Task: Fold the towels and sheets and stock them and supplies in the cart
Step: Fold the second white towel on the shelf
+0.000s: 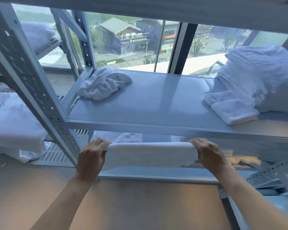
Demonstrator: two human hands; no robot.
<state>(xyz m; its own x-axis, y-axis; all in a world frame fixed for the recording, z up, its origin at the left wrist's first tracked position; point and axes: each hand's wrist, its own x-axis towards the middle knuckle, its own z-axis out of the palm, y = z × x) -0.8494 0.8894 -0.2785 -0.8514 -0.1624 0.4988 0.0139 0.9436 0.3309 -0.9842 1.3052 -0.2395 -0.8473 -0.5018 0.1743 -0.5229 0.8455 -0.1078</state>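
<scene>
towel [150,155] hangs just below the shelf [156,103], my left hand [91,156] and right hand [209,155] each with fingers curled tight on a top corner. i judge i'm mid-fold; next, bring the corners together evenly.

Linen storeroom — metal shelving [156,103], stacked white towels [256,77], high window [131,44] over street

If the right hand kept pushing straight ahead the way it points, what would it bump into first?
Probably the front edge of the metal shelf just above and beyond it. The right hand holds one end of a folded towel with the left hand on the other; depth is hard to judge.
</scene>
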